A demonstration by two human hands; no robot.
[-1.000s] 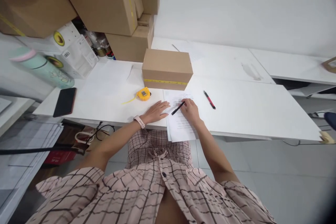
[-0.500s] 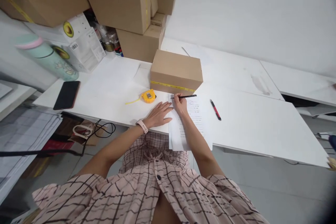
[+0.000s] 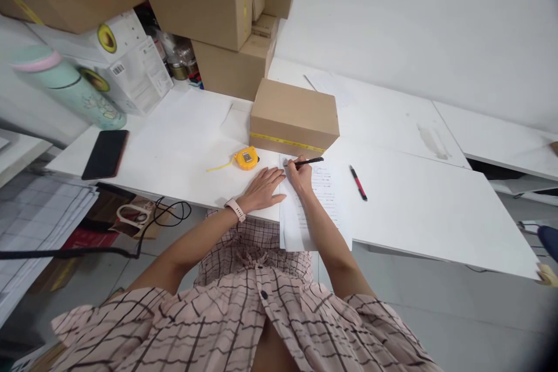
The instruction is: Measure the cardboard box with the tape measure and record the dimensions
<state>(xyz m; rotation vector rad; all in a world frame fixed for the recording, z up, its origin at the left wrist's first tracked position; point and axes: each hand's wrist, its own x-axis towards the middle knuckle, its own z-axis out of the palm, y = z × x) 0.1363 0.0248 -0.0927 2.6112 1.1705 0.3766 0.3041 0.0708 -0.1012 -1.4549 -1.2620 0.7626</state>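
Observation:
My right hand (image 3: 300, 174) grips a black pen (image 3: 310, 161), its tip down near the upper left of a printed sheet (image 3: 325, 203). The sheet hangs over the front edge of the white table (image 3: 405, 197), and my right forearm covers part of it. My left hand (image 3: 264, 188) lies flat with fingers stretched out, fingertips at the sheet's left edge. Just beyond that hand sits a yellow tape measure (image 3: 247, 158) with a short length of tape pulled out. Right behind the sheet stands a closed cardboard box (image 3: 294, 110) with yellow tape along its side.
A red and black pen (image 3: 358, 183) lies right of the sheet. To the left are a black phone (image 3: 106, 154) and a mint green bottle (image 3: 87, 96). Large cardboard boxes (image 3: 196, 0) are stacked at the back left, beside white boxes with avocado pictures (image 3: 139, 78).
The pen in my right hand has shifted slightly, its tip a little lower on the sheet. My left hand stays flat. The camera view has moved slightly.

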